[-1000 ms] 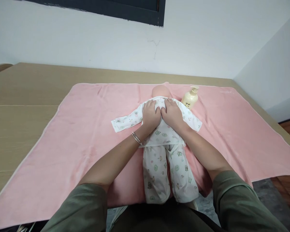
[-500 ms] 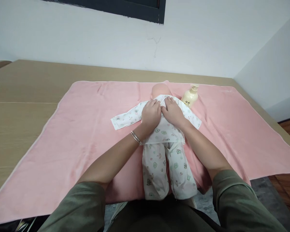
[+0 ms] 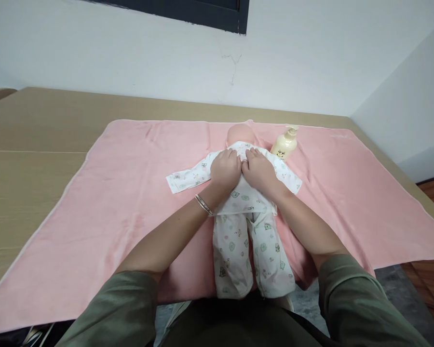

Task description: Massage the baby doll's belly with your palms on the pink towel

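A baby doll (image 3: pixel 246 197) lies lengthwise in front of me, its bare smooth head (image 3: pixel 240 133) at the far end and no face showing. It wears a white patterned top and matching trousers (image 3: pixel 233 255). My left hand (image 3: pixel 226 168) lies on the upper part of the doll's top, fingers pointing away from me. Beside it my right hand (image 3: pixel 258 168) rests on the same area, the thumbs close together at the middle. Both hands have their fingers laid on the cloth, slightly bent, gripping nothing. One sleeve (image 3: pixel 188 178) stretches out to the left.
A pink blanket (image 3: pixel 148 193) is spread under the doll over a wooden table (image 3: pixel 58 115). Right of the doll's head, a cream pump bottle (image 3: pixel 285 143) leans at a tilt. A white wall (image 3: pixel 166 58) stands behind the table.
Both hands have slid slightly toward me on the doll's top, and the right fingers look a little more bent. The doll and bottle stay in place.
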Available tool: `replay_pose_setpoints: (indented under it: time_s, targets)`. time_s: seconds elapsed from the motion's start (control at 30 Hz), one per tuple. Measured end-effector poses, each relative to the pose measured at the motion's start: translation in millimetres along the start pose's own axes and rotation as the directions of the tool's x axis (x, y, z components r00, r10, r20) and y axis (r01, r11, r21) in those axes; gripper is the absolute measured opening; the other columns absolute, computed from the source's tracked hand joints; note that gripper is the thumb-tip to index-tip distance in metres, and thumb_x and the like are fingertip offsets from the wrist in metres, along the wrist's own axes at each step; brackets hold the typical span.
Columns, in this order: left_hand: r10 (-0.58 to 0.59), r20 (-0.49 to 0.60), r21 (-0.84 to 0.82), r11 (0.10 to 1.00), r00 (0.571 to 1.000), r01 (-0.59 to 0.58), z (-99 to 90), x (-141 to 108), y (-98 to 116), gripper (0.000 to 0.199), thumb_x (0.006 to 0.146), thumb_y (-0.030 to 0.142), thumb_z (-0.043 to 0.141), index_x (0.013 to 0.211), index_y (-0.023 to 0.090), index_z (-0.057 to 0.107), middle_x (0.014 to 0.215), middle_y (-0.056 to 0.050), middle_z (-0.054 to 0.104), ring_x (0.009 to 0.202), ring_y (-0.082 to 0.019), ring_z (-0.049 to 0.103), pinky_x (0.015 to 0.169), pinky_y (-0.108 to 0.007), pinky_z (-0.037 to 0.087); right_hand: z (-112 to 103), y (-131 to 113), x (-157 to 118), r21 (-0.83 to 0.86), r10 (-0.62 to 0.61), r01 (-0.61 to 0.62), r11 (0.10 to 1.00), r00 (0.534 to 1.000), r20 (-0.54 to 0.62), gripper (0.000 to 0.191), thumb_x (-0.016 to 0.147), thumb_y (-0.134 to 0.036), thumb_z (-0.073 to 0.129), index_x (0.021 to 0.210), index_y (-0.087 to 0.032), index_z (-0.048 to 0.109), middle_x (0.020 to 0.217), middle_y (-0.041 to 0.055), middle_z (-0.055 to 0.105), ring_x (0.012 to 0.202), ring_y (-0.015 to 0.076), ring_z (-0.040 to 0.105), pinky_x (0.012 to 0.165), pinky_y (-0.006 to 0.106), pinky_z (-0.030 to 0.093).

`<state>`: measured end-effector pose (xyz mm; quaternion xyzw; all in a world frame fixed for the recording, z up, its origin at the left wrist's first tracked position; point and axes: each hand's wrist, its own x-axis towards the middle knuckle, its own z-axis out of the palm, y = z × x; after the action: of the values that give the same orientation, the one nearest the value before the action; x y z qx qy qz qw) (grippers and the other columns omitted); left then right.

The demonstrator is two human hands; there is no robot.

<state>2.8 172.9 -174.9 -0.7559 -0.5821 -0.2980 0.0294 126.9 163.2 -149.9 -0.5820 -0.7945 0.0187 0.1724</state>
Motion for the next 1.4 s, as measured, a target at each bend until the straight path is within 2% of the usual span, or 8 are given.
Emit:
replay_pose_setpoints:
  time_s: [0.1,0.17,0.3,0.47,0.57,0.67,0.77,1.4]
  targets:
    - [-0.026,0.015,0.027,0.999,1.000,0.026,-4.7,-3.3,6.5,0.036,0.095,0.021,0.032,0.101,0.012,0.066,0.109,-0.019,0.071,0.105,-0.031,0.066,0.093,-0.046,0.053,-0.7,8.8,9.5,0.063,0.036,-0.038,0.997,0.999,0.038,0.056,0.093,-0.023,0.037,0.143,0.001,0.044,0.150,0.0217,0.043,0.143,0.0331,0.037,0.119,0.048,0.032]
    - [-0.044,0.006,0.012,0.999,0.999,0.044,-3.4,-2.7,6.1,0.037,0.095,0.022,0.033,0.111,0.009,0.064,0.119,-0.020,0.068,0.115,-0.032,0.062,0.099,-0.047,0.050,-0.8,10.3,11.4,0.070,0.045,-0.048,0.996,0.998,0.047,0.056,0.094,-0.025,0.037,0.145,0.000,0.042,0.152,0.0199,0.041,0.144,0.0329,0.035,0.120,0.048,0.030]
    - [-0.090,0.049,-0.036,0.995,0.995,0.092,3.8,2.5,-2.0,0.046,0.093,0.026,0.040,0.129,0.001,0.054,0.138,-0.023,0.056,0.133,-0.035,0.049,0.115,-0.050,0.036,-1.9,-1.4,1.2,-0.035,0.045,-0.045,0.998,0.999,0.023,0.053,0.097,-0.023,0.035,0.142,0.004,0.044,0.145,0.0236,0.048,0.139,0.0339,0.043,0.118,0.046,0.033]
    - [-0.066,0.064,-0.089,0.993,0.996,0.072,5.5,5.2,-7.1,0.045,0.093,0.027,0.037,0.126,0.004,0.057,0.134,-0.021,0.060,0.129,-0.034,0.052,0.113,-0.051,0.037,-6.3,-17.0,-14.1,-0.184,-0.013,0.011,0.983,1.000,-0.010,0.050,0.097,-0.018,0.034,0.139,0.005,0.047,0.138,0.0269,0.054,0.133,0.0344,0.050,0.113,0.045,0.038]
    - [-0.076,0.053,-0.100,0.992,0.996,0.081,6.1,4.0,-7.2,0.045,0.093,0.027,0.036,0.126,0.004,0.057,0.132,-0.020,0.061,0.128,-0.032,0.053,0.114,-0.049,0.037,-8.8,-11.5,-9.0,-0.110,-0.008,0.009,0.994,1.000,0.017,0.046,0.097,-0.020,0.035,0.135,0.000,0.053,0.138,0.0222,0.056,0.133,0.0306,0.051,0.113,0.042,0.038]
    - [-0.083,0.025,-0.111,0.990,0.996,0.085,8.4,2.9,-7.4,0.045,0.093,0.028,0.037,0.127,0.006,0.057,0.134,-0.019,0.061,0.129,-0.032,0.052,0.115,-0.048,0.035,-6.4,-1.2,0.8,0.007,0.022,-0.022,1.000,1.000,0.016,0.048,0.096,-0.022,0.037,0.139,-0.003,0.050,0.145,0.0170,0.051,0.139,0.0277,0.044,0.118,0.040,0.034]
    - [-0.091,0.020,-0.122,0.988,0.996,0.092,9.8,2.6,-7.6,0.045,0.093,0.027,0.037,0.127,0.007,0.057,0.134,-0.019,0.061,0.129,-0.031,0.052,0.115,-0.048,0.035,-1.3,4.2,5.4,0.058,0.044,-0.043,0.997,0.999,-0.012,0.052,0.095,-0.024,0.038,0.141,-0.002,0.047,0.148,0.0180,0.047,0.142,0.0280,0.040,0.120,0.041,0.030]
    - [-0.086,0.031,-0.135,0.987,0.996,0.090,6.0,2.8,-6.2,0.046,0.092,0.026,0.036,0.127,0.004,0.057,0.133,-0.020,0.061,0.128,-0.032,0.053,0.114,-0.049,0.036,3.9,5.1,3.7,0.092,0.048,-0.043,0.995,0.998,-0.048,0.052,0.094,-0.025,0.038,0.140,-0.003,0.049,0.147,0.0186,0.048,0.140,0.0284,0.042,0.119,0.043,0.032]
